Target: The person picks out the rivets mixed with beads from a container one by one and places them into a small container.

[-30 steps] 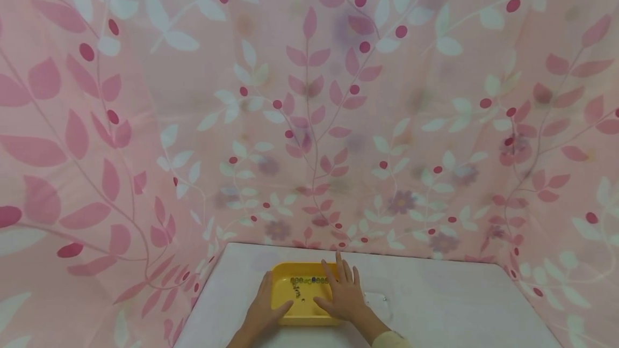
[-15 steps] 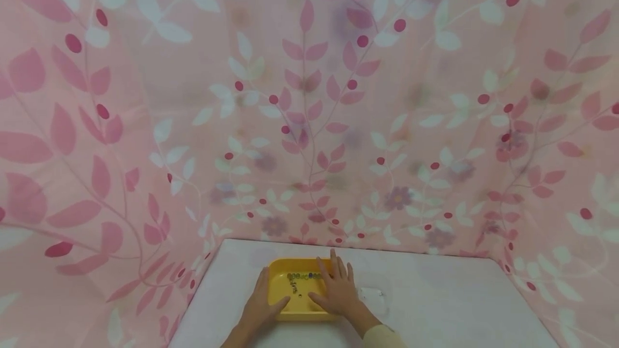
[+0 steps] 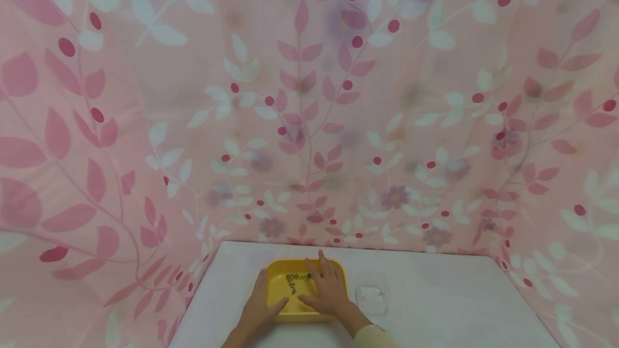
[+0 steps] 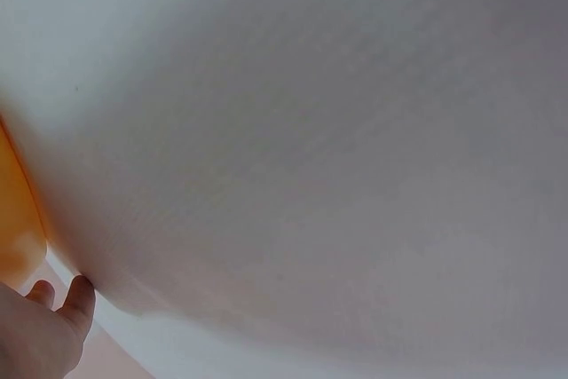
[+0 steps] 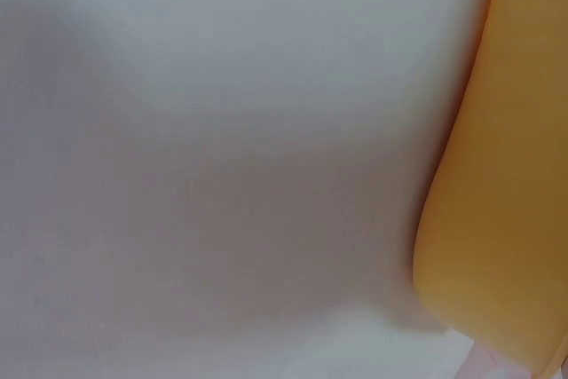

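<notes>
A yellow tray (image 3: 302, 318) sits on the white table in the head view. Along its left side lies my left hand (image 3: 257, 303), fingers straight, thumb reaching over the front left corner. My right hand (image 3: 331, 290) is over the right part of the tray with its fingers spread, hiding what lies beneath. Inside, a row of small round beads (image 3: 293, 277) runs near the back, and a line of smaller pieces (image 3: 292, 287) trails forward from its left end. The left wrist view catches the tray's edge (image 4: 18, 210) and some fingertips (image 4: 80, 299); the right wrist view, only the tray's outer wall (image 5: 497, 184).
A clear plastic container (image 3: 371, 301) with a few tiny bits in it stands right of the tray. The white tabletop (image 3: 435, 299) extends to the right. Pink leaf-patterned curtains (image 3: 309, 122) enclose the table at the back and both sides.
My right hand has shifted left from the tray's right edge to above its inside, uncovering the right rim and covering more beads. My left hand stays at the left side.
</notes>
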Demonstrator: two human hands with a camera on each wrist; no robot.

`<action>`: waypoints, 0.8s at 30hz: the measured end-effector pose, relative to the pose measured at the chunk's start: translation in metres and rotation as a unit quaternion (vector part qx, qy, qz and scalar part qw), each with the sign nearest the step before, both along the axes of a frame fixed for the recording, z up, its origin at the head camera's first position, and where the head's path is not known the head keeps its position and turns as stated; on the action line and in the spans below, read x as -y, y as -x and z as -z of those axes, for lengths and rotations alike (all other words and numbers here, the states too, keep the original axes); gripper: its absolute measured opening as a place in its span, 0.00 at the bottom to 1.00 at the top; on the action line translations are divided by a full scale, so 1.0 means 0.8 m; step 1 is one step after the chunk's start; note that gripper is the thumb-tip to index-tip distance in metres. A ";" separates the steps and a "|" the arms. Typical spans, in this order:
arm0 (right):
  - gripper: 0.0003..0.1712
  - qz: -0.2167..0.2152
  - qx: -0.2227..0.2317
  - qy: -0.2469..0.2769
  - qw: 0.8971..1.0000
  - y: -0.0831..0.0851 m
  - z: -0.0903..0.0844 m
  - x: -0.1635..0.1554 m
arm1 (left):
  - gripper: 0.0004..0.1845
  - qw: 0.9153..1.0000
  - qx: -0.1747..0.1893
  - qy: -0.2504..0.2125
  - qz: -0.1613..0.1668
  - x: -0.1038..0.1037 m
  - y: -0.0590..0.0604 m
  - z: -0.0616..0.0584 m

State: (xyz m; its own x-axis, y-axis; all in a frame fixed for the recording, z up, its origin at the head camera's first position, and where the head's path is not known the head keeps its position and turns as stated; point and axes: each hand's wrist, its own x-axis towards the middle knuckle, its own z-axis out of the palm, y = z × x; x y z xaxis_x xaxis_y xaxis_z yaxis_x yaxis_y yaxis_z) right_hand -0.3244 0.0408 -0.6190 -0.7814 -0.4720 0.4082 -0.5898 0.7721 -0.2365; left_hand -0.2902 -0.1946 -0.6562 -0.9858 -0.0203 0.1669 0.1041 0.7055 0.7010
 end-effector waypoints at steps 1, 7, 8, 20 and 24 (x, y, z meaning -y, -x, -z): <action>0.54 0.001 0.005 -0.002 1.000 0.000 0.000 0.001 | 0.59 1.000 0.000 0.003 -0.001 0.000 0.000 0.000; 0.53 -0.005 0.076 0.011 0.997 0.000 -0.002 0.011 | 0.59 1.000 -0.012 0.011 -0.001 -0.001 -0.001 0.000; 0.53 -0.007 0.090 0.020 0.996 0.000 -0.002 0.012 | 0.58 1.000 -0.012 0.007 0.000 -0.001 -0.002 -0.001; 0.46 -0.025 0.155 0.089 0.984 0.004 0.002 0.034 | 0.58 1.000 -0.013 0.017 -0.006 -0.001 -0.002 0.002; 0.45 -0.026 0.152 0.093 0.984 0.006 0.002 0.032 | 0.58 1.000 -0.017 0.013 -0.001 -0.001 -0.001 0.001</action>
